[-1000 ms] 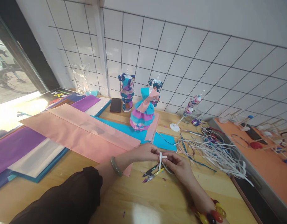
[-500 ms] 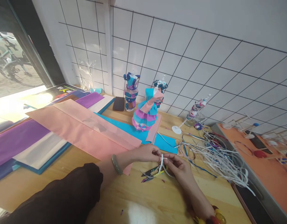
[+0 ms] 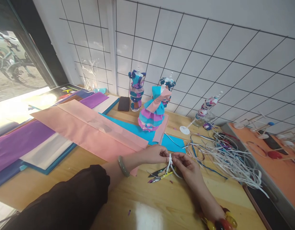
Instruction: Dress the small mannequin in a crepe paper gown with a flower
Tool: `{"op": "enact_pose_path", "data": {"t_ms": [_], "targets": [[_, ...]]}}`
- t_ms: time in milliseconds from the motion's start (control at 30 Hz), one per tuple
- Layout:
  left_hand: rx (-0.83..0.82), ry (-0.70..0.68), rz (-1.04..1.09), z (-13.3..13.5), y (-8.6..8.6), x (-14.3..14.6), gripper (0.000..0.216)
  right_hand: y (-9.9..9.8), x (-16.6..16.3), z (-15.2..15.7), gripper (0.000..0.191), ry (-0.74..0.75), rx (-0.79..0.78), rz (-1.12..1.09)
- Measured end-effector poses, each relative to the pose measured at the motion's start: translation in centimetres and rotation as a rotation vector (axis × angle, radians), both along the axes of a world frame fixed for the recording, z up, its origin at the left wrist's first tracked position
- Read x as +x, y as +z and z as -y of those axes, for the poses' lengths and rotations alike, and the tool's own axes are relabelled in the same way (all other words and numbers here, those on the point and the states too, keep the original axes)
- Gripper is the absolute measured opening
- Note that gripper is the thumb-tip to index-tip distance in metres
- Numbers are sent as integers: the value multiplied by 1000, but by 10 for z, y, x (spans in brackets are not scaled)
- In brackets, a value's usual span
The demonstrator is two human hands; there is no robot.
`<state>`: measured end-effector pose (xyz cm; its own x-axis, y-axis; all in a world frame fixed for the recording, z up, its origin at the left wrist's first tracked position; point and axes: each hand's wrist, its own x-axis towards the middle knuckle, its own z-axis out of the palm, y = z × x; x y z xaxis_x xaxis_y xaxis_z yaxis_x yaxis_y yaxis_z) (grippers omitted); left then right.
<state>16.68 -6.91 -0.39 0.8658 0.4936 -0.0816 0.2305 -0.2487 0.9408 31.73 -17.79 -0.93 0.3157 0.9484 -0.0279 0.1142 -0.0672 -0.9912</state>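
Both my hands meet over the wooden table, pinching a thin white ribbon strip between their fingertips. My left hand comes from a dark sleeve with a green bangle and its fingers are closed on the strip. My right hand, with a beaded bracelet at the wrist, is pinched on the same strip from the right. Small scissors lie on the table just below the hands.
Pink paper, purple, white and blue sheets lie to the left. Paper-dressed mannequins and a phone stand by the grid wall. A tangle of ribbon strips lies right, beside an orange surface.
The view has shifted slightly, so everything sits a little right and higher. My hands stay together on the white strip, with only small finger movement.
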Motion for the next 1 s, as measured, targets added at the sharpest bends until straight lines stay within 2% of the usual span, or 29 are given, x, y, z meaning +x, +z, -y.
{"op": "enact_pose_path", "data": {"t_ms": [300, 500, 633, 733, 867, 1000], "targets": [[59, 38, -65, 1, 5, -1, 35, 0, -2, -1, 35, -51, 18, 18], [-168, 75, 73, -4, -11, 4, 50, 1, -3, -1, 31, -57, 61, 50], [-157, 80, 211, -2, -15, 6, 32, 1, -5, -1, 34, -54, 61, 58], [0, 99, 286, 1, -11, 5, 22, 0, -6, -1, 35, -73, 49, 26], [417, 135, 325, 6, -3, 3, 20, -4, -2, -2, 36, -121, 23, -77], [849, -19, 256, 13, -2, 3, 18, -7, 5, -3, 38, -198, 24, -151]]}}
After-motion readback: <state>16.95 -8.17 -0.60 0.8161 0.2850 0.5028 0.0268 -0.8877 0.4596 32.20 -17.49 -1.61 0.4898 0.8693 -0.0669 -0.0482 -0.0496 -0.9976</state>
